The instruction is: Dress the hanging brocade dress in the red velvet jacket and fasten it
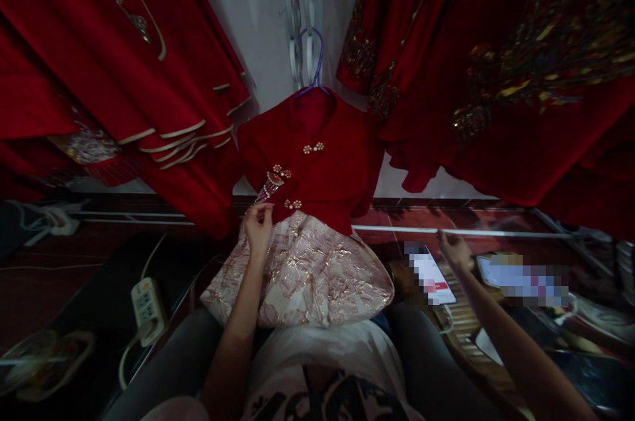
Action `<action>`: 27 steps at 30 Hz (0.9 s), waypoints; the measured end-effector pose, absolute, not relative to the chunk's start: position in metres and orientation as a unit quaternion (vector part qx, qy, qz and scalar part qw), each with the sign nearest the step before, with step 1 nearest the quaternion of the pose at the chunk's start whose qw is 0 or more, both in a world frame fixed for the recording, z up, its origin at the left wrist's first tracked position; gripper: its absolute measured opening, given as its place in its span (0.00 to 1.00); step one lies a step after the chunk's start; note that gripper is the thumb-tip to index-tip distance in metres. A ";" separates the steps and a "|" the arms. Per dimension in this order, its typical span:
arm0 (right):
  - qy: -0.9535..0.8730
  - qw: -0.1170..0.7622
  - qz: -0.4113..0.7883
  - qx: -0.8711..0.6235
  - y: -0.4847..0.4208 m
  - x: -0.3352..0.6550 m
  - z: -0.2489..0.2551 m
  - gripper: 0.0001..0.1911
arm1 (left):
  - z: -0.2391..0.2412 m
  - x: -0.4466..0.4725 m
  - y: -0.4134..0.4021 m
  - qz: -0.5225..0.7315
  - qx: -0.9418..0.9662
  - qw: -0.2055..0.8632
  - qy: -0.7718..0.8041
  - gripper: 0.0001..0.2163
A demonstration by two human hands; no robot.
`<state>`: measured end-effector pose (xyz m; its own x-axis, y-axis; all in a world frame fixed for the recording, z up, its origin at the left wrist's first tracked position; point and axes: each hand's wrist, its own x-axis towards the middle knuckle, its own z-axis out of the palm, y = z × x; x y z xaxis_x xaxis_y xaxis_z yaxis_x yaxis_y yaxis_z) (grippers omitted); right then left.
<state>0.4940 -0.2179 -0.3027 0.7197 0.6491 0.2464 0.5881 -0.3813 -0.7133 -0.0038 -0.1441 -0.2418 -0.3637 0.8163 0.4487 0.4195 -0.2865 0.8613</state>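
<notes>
A small red dress (322,163) with pearl buttons and a pink-gold brocade skirt (307,275) hangs on a purple hanger (313,57) in front of me. My left hand (258,226) pinches the lower end of a beaded tassel ornament (270,184) at the dress's waist. My right hand (454,250) reaches out to the right with its fingers curled, just beside a phone (430,275) lying on a wooden surface. What the right fingers hold, if anything, is too small to make out.
Large red embroidered garments hang at the left (114,77) and at the right (520,77). A white power strip (147,310) with a cable lies at the lower left. A second device (520,279) and cables lie at the right. My knees fill the bottom edge.
</notes>
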 end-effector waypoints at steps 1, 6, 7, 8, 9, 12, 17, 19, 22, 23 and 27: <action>-0.377 0.427 0.035 -0.822 -0.210 0.488 -0.296 0.25 | -0.239 -0.002 -0.146 0.590 0.546 0.161 0.573 0.09; -0.512 0.488 0.042 -0.706 -0.177 0.403 -0.242 0.20 | -0.222 0.017 -0.159 0.532 0.627 0.079 0.563 0.10; -0.566 0.483 0.057 -0.665 -0.173 0.377 -0.230 0.20 | -0.221 0.020 -0.161 0.518 0.645 0.061 0.559 0.10; -0.612 0.479 0.065 -0.626 -0.171 0.350 -0.218 0.19 | -0.220 0.023 -0.163 0.505 0.659 0.047 0.556 0.11; -0.642 0.472 0.070 -0.600 -0.169 0.324 -0.209 0.18 | -0.220 0.025 -0.164 0.494 0.668 0.037 0.555 0.11; -0.718 0.447 0.097 -0.525 -0.163 0.254 -0.190 0.17 | -0.224 0.027 -0.164 0.473 0.674 0.028 0.567 0.15; -0.758 0.412 0.221 -0.454 -0.146 0.190 -0.193 0.09 | -0.229 0.026 -0.163 0.439 0.689 0.014 0.577 0.16; -0.746 0.422 0.242 -0.456 -0.143 0.180 -0.200 0.12 | -0.229 0.026 -0.164 0.431 0.697 -0.002 0.574 0.16; -0.728 0.447 0.271 -0.444 -0.144 0.175 -0.208 0.13 | -0.227 0.027 -0.167 0.435 0.700 -0.011 0.566 0.16; -0.722 0.456 0.281 -0.438 -0.145 0.175 -0.210 0.13 | -0.226 0.028 -0.168 0.439 0.700 -0.012 0.562 0.15; -0.689 0.482 0.332 -0.428 -0.142 0.179 -0.213 0.10 | -0.226 0.031 -0.171 0.458 0.699 0.001 0.549 0.13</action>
